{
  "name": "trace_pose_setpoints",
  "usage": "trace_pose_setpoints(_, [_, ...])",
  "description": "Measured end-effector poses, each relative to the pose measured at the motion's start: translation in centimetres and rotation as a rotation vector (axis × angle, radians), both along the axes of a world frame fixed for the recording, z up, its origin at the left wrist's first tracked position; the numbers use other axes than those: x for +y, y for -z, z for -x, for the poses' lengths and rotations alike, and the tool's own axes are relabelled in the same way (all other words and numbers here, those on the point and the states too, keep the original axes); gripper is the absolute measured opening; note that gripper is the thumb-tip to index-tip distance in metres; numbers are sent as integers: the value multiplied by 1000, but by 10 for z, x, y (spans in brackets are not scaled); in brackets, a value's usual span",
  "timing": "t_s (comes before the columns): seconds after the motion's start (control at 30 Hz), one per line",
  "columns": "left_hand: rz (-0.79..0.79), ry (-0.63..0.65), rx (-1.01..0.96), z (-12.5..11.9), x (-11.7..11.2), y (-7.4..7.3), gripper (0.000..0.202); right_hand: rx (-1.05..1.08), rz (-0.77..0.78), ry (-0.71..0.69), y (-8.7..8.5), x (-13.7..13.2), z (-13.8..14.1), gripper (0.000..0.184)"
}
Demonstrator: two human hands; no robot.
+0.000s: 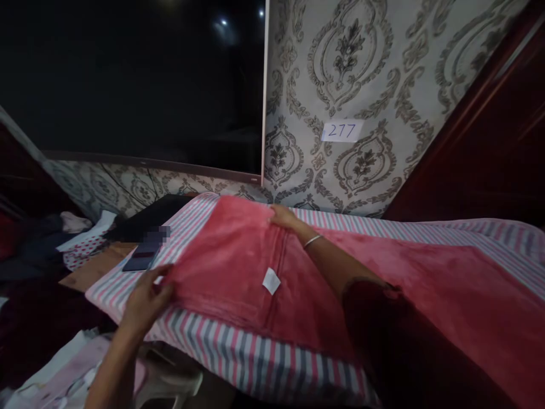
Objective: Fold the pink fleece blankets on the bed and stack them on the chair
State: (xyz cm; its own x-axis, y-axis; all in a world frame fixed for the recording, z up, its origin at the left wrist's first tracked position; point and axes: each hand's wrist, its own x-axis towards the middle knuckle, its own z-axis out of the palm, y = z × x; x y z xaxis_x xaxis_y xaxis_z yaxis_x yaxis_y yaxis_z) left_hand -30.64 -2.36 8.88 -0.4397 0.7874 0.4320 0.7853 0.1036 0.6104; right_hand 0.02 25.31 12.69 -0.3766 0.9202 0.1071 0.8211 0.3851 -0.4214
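Note:
A red plush blanket (221, 255) lies partly folded over, with a white label (271, 281) near the fold's edge. Beneath it is a pink, grey and white striped cover (238, 343). My left hand (147, 295) rests at the blanket's near left corner, its thumb and fingers apart, fingertips touching the edge. At the far side, my right hand (284, 217) reaches across with a bangle on the wrist. Its fingers are closed on the far end of the folded edge; the fingertips are partly hidden.
A phone (142, 254) lies on the cover's left side, beside a brown flat piece (91, 267). Clothes (83, 247) are heaped at the left. A large dark screen (136, 85) hangs behind. A paper marked 277 (342, 131) is on the wall. Below stands a pale plastic stool (170, 380).

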Motion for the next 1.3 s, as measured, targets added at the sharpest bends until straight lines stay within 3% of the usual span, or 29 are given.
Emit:
trace_pose_setpoints(0.07, [35,-7,86,3,-2,26,47,-10,37,5,35,-5,3,58])
trace_pose_setpoints(0.13, [-51,20,232,-13,-6,43,44,7,38,26,52,-6,-8,59])
trace_pose_setpoints(0.27, [-245,347,383,-95,-9,46,34,54,15,161,47,4,-36,47])
trace_pose_setpoints(0.37, [-174,522,365,-157,-5,43,32,66,48,264,42,9,-43,38])
trace_pose_setpoints(0.47, [-21,526,377,-187,1,48,27,81,106,307,52,5,-37,37])
trace_pose_setpoints(0.63, [35,442,455,-194,8,70,15,100,97,358,72,-7,-24,33])
trace_pose_setpoints(0.77, [-44,465,530,-194,7,81,20,114,71,363,69,-12,-26,35])
trace_pose_setpoints(0.87, [-124,543,477,-185,6,75,19,108,43,350,60,-19,-27,40])
trace_pose_setpoints(1.0, [-253,515,416,-172,17,59,27,-3,-191,168,57,-40,-22,56])
trace_pose_setpoints(1.17, [-29,537,594,-183,33,70,47,-115,-166,110,75,-61,-14,54])
trace_pose_setpoints(1.3, [89,504,719,-189,31,75,48,-97,-104,25,71,-59,-21,55])
